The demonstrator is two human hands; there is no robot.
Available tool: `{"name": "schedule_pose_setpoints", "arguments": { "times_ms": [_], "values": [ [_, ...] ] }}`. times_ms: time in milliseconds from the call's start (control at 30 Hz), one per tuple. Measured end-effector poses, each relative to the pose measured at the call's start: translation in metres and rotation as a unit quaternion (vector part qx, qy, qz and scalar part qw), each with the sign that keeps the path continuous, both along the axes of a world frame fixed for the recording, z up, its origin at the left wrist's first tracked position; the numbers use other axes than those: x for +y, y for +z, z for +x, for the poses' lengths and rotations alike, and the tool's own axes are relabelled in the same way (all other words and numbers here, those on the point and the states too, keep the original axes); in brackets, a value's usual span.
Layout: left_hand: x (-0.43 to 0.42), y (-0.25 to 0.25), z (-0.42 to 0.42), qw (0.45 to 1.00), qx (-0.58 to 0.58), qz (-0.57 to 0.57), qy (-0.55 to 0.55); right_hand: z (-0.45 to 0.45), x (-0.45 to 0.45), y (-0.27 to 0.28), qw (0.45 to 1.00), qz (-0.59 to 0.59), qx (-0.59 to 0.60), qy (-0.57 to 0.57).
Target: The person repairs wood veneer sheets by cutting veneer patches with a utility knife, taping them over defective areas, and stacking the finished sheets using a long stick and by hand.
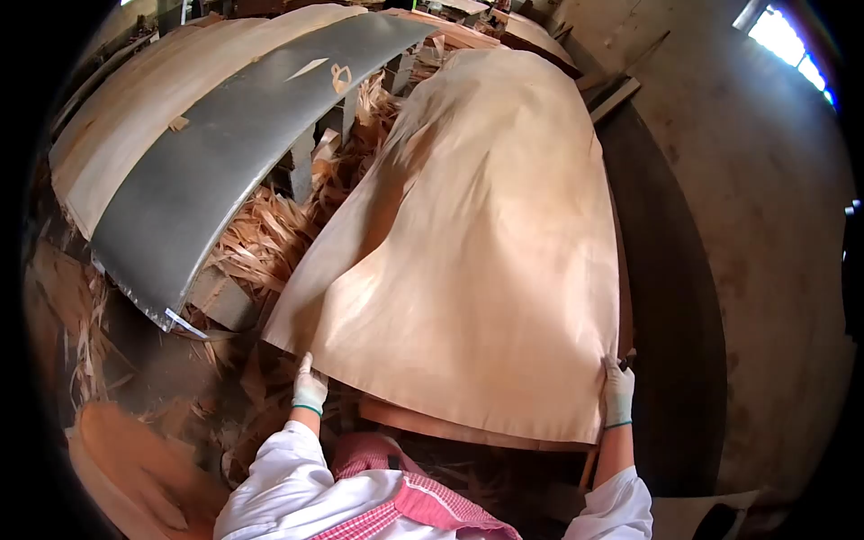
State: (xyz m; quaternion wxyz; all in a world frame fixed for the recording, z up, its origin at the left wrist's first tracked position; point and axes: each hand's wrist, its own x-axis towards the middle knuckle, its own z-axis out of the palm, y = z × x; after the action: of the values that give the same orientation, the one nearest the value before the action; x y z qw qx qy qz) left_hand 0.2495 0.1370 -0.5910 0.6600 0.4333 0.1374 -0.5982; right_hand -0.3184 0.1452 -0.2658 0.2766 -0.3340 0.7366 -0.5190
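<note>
Alongside, shavings [261, 236] lie heaped — left hand [309, 391] and right hand [618, 389], fingers closed, grip the sheet [468, 261].

Above veneer sheet [486, 261]: hand passage afforded. Left of sheet: gap to grey panel [202, 180] obstructed by wood shavings [261, 238] and blocks [222, 299]. Right of sheet: reach bounded by wall [765, 243], at far end by board [616, 100].

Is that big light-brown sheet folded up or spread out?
Spread out, but not flat: the sheet stretches from the left hand to the right hand, with wavy bumps across it.
</note>
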Motion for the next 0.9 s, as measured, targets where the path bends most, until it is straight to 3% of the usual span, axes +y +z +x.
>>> {"name": "schedule_pose_setpoints", "arguments": {
  "times_ms": [67, 167, 300, 333, 433, 467, 533, 700, 733, 833, 900],
  "values": [
    [-0.010, 0.023, -0.007, 1.000, 0.012, -0.006, -0.002, -0.026, 0.002, -0.006, 0.999, -0.004, -0.044, -0.004],
    [-0.050, -0.056, -0.012, 0.995, 0.088, 0.034, -0.024, -0.065, -0.003, -0.026, 0.999, 0.012, 0.015, -0.026],
    [-0.073, -0.074, -0.049, 1.000, 0.007, 0.006, -0.030, -0.100, -0.006, -0.031, 0.998, 0.024, 0.048, -0.025],
    [-0.074, -0.069, -0.060, 0.999, 0.039, 0.004, -0.023, -0.120, -0.007, -0.039, 0.998, 0.028, 0.061, -0.019],
    [-0.062, -0.063, -0.091, 0.997, -0.026, -0.067, -0.004, -0.175, -0.001, -0.062, 0.995, 0.039, 0.093, -0.008],
    [-0.058, -0.028, -0.109, 0.999, -0.020, -0.028, 0.016, -0.195, -0.002, -0.068, 0.994, 0.042, 0.102, -0.002],
    [-0.064, -0.014, -0.124, 0.994, -0.105, -0.027, -0.010, -0.227, 0.001, -0.080, 0.997, 0.029, 0.072, 0.009],
    [-0.074, -0.031, -0.163, 0.954, -0.293, -0.042, -0.057, -0.302, 0.010, -0.107, 0.998, 0.043, 0.046, 0.026],
    [-0.074, 0.006, -0.187, 0.947, -0.317, -0.007, -0.053, -0.311, 0.010, -0.109, 0.998, 0.031, 0.047, 0.026],
    [-0.071, -0.009, -0.213, 0.951, -0.297, -0.087, -0.031, -0.331, 0.014, -0.111, 0.998, 0.004, 0.055, 0.023],
    [-0.067, -0.034, -0.224, 0.938, -0.336, -0.068, -0.045, -0.339, 0.017, -0.115, 0.997, -0.003, 0.069, 0.020]
  ]
}}
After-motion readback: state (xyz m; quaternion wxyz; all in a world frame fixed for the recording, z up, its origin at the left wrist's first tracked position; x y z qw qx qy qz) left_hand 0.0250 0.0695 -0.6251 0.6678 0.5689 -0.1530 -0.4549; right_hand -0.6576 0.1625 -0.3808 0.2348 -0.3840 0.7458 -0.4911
